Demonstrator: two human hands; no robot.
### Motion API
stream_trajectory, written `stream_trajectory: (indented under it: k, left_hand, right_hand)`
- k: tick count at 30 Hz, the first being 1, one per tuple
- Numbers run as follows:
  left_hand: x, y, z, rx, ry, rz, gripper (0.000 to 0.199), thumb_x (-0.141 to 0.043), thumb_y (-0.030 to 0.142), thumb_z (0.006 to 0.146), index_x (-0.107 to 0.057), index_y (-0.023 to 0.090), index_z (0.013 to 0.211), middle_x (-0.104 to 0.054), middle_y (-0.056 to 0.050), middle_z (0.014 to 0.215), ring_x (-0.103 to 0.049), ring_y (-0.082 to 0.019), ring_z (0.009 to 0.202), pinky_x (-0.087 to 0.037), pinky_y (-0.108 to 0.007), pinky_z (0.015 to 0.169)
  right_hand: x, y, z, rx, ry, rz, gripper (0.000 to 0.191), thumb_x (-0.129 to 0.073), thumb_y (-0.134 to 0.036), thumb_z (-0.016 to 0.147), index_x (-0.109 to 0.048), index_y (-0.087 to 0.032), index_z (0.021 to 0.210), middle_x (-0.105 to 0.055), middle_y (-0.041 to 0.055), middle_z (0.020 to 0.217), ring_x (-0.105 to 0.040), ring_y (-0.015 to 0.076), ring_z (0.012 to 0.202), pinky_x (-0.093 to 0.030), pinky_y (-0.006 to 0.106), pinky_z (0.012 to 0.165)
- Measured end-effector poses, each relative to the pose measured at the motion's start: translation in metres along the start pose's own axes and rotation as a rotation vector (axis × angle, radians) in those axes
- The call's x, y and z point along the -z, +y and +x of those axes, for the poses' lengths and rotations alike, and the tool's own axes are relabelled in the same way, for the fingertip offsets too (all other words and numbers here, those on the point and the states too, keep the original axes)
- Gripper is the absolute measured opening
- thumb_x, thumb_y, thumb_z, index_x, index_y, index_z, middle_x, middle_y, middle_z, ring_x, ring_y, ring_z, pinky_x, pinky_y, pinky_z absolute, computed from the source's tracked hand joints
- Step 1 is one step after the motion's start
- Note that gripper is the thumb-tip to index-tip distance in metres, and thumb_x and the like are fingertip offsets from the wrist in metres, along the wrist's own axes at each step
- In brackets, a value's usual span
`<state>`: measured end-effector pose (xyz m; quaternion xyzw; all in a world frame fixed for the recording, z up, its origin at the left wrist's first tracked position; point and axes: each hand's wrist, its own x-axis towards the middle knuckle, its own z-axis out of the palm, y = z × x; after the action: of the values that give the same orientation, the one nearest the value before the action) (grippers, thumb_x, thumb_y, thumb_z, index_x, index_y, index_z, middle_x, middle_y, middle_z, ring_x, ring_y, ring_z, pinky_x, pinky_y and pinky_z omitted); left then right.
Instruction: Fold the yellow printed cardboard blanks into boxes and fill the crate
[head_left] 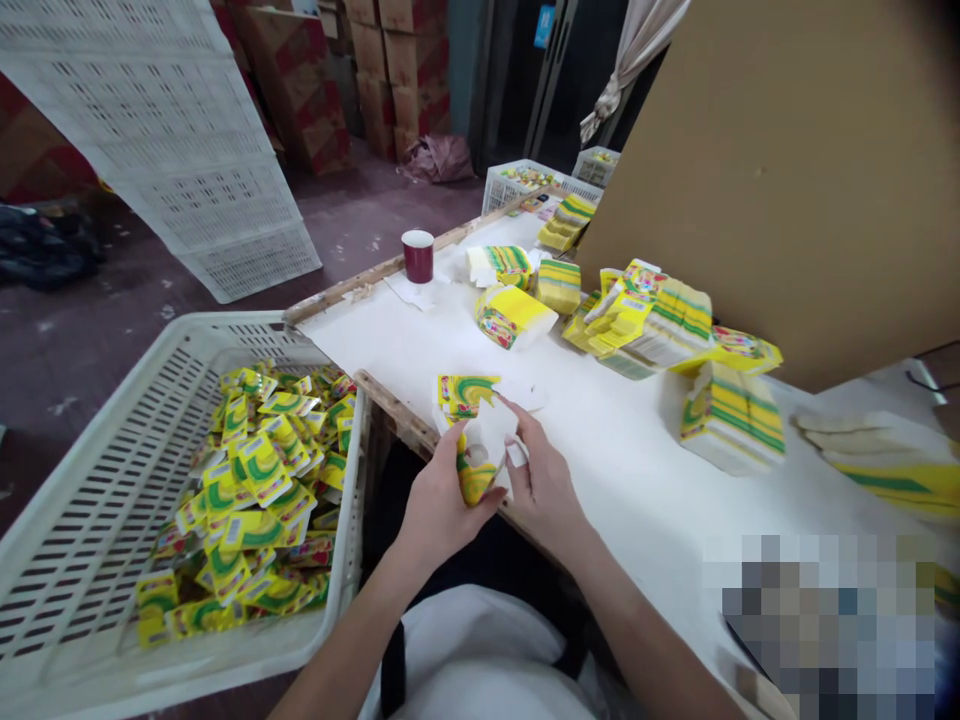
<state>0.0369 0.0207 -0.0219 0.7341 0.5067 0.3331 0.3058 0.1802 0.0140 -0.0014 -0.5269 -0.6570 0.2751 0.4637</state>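
Close to the table's front edge, my left hand (441, 495) is closed around a small yellow-and-green printed carton (480, 484), partly hidden by the fingers. Its white inner side faces up between my hands. My right hand (544, 480) pinches the carton's white flap from the other side, with the index finger along its top. Just beyond lies another yellow-and-green printed piece (459, 392) on the white table (420, 345). I cannot tell whether it touches the carton in my hands.
Left of the table stands a white plastic crate (82, 540) heaped with small yellow packs (262, 465). Stacks of flat yellow cartons (731, 425) line the table's right side. A dark red mug (418, 258) stands near the far left edge. A cardboard panel (780, 180) rises behind.
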Motion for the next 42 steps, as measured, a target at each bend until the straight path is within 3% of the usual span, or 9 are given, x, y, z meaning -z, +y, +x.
stream_trajectory:
  k: [8,14,21,24,27,31,35,39,42]
  left_hand:
    - [0.005,0.007,-0.001,-0.114,0.063,0.13,0.066,-0.059,0.032,0.073,-0.027,0.019,0.13,-0.051,-0.012,0.122,-0.056,-0.023,0.108,-0.047,-0.035,0.089]
    - [-0.001,0.012,-0.005,-0.223,-0.016,0.138,0.068,-0.057,0.024,0.073,-0.023,0.02,0.132,-0.044,-0.013,0.127,-0.047,-0.024,0.118,-0.045,-0.036,0.091]
    - [0.002,0.011,-0.003,-0.181,-0.036,0.08,0.045,-0.059,0.021,0.068,-0.038,0.023,0.108,-0.053,-0.006,0.103,-0.06,-0.021,0.09,-0.05,-0.033,0.074]
    - [0.0,0.008,-0.002,-0.109,-0.036,0.02,0.059,-0.059,0.023,0.068,-0.027,0.021,0.118,-0.054,-0.01,0.107,-0.061,-0.022,0.089,-0.051,-0.035,0.073]
    - [-0.003,0.006,0.0,-0.092,0.061,0.005,0.072,-0.061,0.022,0.068,-0.018,0.017,0.126,-0.048,-0.016,0.118,-0.056,-0.026,0.103,-0.049,-0.039,0.081]
    - [0.001,0.006,0.003,-0.106,0.102,0.178,0.059,-0.061,0.017,0.065,-0.035,0.018,0.118,-0.049,-0.012,0.112,-0.05,-0.029,0.107,-0.043,-0.045,0.088]
    - [0.013,0.003,0.006,-0.108,0.037,0.195,0.052,-0.063,0.019,0.063,-0.044,0.02,0.111,-0.055,-0.008,0.104,-0.053,-0.026,0.101,-0.044,-0.041,0.088]
    - [0.02,0.0,0.009,-0.118,0.004,0.173,0.05,-0.064,0.022,0.063,-0.047,0.021,0.11,-0.059,-0.006,0.105,-0.055,-0.023,0.101,-0.044,-0.037,0.09]
    - [0.022,0.001,0.011,-0.139,-0.049,0.164,0.044,-0.064,0.032,0.068,-0.05,0.021,0.109,-0.061,-0.006,0.104,-0.057,-0.022,0.099,-0.045,-0.036,0.089]
  right_hand:
    - [-0.012,0.0,0.005,-0.415,0.047,0.853,0.057,-0.061,-0.023,0.076,-0.038,-0.027,0.128,-0.058,0.0043,0.12,-0.059,0.0202,0.103,-0.049,0.035,0.086]
    - [-0.017,0.002,-0.002,-0.508,0.047,0.955,0.069,-0.067,-0.014,0.065,-0.042,-0.025,0.128,-0.059,0.0046,0.121,-0.056,0.0218,0.109,-0.043,0.039,0.097]
    - [-0.011,0.003,-0.007,-0.25,-0.086,0.668,0.053,-0.051,-0.035,0.085,-0.035,-0.027,0.135,-0.053,0.0054,0.129,-0.053,0.0215,0.115,-0.041,0.041,0.099]
    - [-0.004,-0.002,-0.01,-0.032,-0.24,0.333,0.058,-0.052,-0.023,0.084,-0.031,-0.028,0.138,-0.043,0.0041,0.138,-0.045,0.0224,0.123,-0.036,0.042,0.104]
    - [-0.002,0.0,-0.009,0.097,-0.215,0.098,0.05,-0.047,-0.011,0.083,-0.047,-0.03,0.129,-0.044,0.0025,0.137,-0.044,0.0208,0.124,-0.036,0.039,0.104]
    - [0.0,0.009,-0.007,0.072,-0.061,0.051,0.053,-0.048,-0.01,0.082,-0.042,-0.029,0.132,-0.047,0.0038,0.135,-0.044,0.0203,0.124,-0.037,0.039,0.103]
    - [0.004,0.012,-0.006,0.141,-0.281,-0.103,0.061,-0.052,-0.011,0.08,-0.036,-0.026,0.137,-0.031,0.0071,0.145,-0.025,0.025,0.135,-0.034,0.043,0.105]
    - [0.013,0.011,-0.001,0.153,-0.332,-0.173,0.035,-0.049,-0.012,0.083,-0.061,-0.021,0.115,-0.04,0.0134,0.138,-0.038,0.0257,0.128,-0.04,0.041,0.099]
    - [0.026,0.009,0.006,0.135,-0.373,-0.18,0.034,-0.046,-0.006,0.082,-0.066,-0.022,0.104,-0.053,0.0115,0.125,-0.049,0.0235,0.119,-0.043,0.039,0.095]
